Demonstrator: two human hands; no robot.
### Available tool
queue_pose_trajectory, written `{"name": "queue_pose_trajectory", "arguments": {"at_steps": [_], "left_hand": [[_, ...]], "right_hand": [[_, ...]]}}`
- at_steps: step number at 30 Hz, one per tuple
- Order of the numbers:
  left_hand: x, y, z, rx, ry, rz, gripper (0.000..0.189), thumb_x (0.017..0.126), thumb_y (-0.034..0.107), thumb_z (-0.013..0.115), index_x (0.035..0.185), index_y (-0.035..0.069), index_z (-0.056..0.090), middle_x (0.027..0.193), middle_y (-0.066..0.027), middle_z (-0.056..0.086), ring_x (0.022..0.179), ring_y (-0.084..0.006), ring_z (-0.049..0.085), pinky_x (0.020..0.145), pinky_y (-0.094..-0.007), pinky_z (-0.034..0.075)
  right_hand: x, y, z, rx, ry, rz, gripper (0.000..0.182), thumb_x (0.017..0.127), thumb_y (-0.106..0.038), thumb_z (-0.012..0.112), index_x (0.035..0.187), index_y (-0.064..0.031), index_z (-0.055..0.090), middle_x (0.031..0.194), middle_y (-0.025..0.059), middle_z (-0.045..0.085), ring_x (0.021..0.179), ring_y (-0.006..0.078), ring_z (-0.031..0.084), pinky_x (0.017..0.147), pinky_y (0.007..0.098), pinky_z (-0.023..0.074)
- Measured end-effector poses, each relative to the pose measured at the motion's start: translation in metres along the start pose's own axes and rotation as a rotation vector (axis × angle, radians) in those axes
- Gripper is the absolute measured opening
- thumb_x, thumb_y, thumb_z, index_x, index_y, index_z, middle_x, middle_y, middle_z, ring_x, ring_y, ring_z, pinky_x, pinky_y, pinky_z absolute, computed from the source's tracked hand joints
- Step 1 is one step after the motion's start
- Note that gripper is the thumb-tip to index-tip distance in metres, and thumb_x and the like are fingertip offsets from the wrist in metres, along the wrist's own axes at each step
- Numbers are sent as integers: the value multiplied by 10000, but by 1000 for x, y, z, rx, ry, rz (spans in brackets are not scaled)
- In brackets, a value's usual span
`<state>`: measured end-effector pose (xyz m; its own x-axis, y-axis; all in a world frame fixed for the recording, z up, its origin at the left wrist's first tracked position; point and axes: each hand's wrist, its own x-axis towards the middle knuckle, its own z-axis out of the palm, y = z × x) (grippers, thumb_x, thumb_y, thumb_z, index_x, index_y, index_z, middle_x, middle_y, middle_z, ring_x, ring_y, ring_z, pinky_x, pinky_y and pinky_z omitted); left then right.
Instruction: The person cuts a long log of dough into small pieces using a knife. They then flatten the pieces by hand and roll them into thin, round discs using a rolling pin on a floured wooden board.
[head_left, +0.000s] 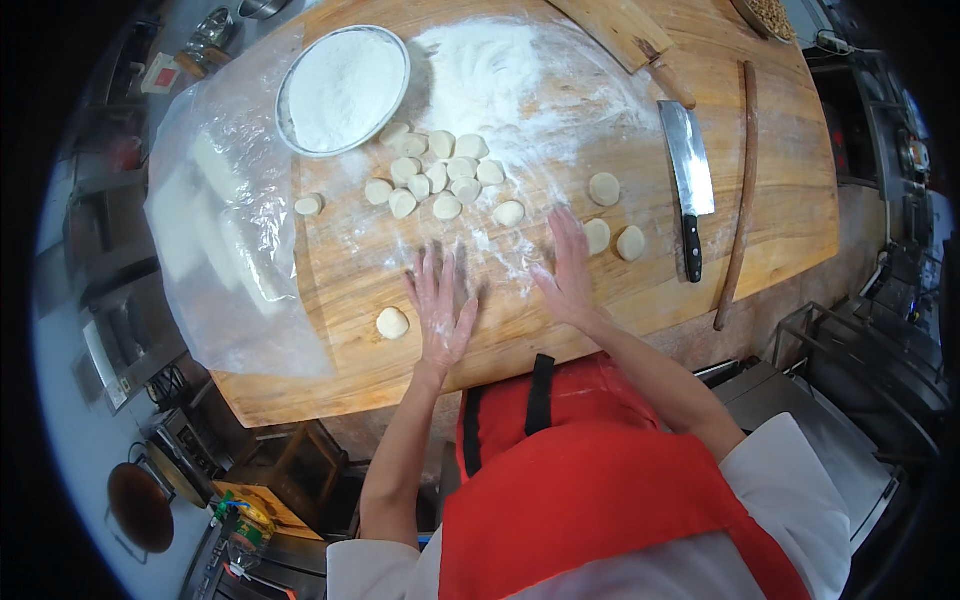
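Observation:
My left hand (440, 304), dusted with flour, is spread palm down over the wooden board (360, 281), fingers pointing away from me. Just left of its wrist lies one round dough piece (392, 323). My right hand (567, 266) is held with the thumb apart from the fingers and nothing visible in it. Close to its right side is a flattened dough piece (597, 236), with two more, a lower dough disc (631, 244) and an upper dough disc (604, 189), nearby. Beyond both hands sits a cluster of several cut dough pieces (437, 177).
A bowl of flour (345, 90) stands at the far left beside loose flour (487, 71). Plastic sheeting (300, 330) covers several dough rolls. Rightward lie a cleaver (688, 172), a thin rolling pin (745, 172) and a wooden-handled scraper (619, 30). A bowl of nuts or grains (769, 19) sits far right.

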<state>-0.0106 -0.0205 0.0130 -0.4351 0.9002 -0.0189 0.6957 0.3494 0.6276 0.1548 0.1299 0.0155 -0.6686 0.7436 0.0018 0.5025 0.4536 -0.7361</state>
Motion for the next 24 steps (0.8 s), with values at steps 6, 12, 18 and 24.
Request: {"name": "queue_pose_trajectory", "arguments": {"at_steps": [6, 12, 18, 24], "left_hand": [[-9, -27, -1, 487, 132, 131, 435, 886, 158, 597, 1297, 55, 501, 1328, -195, 466, 1271, -366, 418, 1061, -537, 307], [77, 3, 0, 69, 284, 111, 452, 792, 45, 692, 1221, 26, 552, 1173, -172, 560, 1037, -356, 549, 886, -422, 459], [48, -5, 15, 27, 225, -80, 456, 736, 68, 756, 1165, 56, 604, 1114, -161, 570, 1002, -353, 547, 867, -413, 462], [2, 1, 7, 160, 190, 0, 450, 704, 132, 786, 1127, 103, 634, 1060, -150, 582, 965, -326, 549, 841, -412, 458]], "right_hand": [[21, 14, -18, -430, -465, -1, 429, 785, -213, 681, 1148, -36, 535, 1176, 155, 486, 1149, 348, 462, 1025, 491, 337], [62, -1, 26, -225, -12, -103, 388, 719, -166, 715, 1047, -42, 550, 1023, 130, 485, 1013, 334, 493, 890, 450, 431], [-10, 10, 6, -217, -283, -321, 591, 678, -99, 728, 1223, -20, 513, 1144, 149, 487, 1073, 354, 461, 926, 426, 421], [-25, -17, -4, -216, -281, -131, 655, 771, -249, 710, 1307, 11, 437, 1171, 196, 479, 1100, 370, 459, 982, 456, 373]]}}
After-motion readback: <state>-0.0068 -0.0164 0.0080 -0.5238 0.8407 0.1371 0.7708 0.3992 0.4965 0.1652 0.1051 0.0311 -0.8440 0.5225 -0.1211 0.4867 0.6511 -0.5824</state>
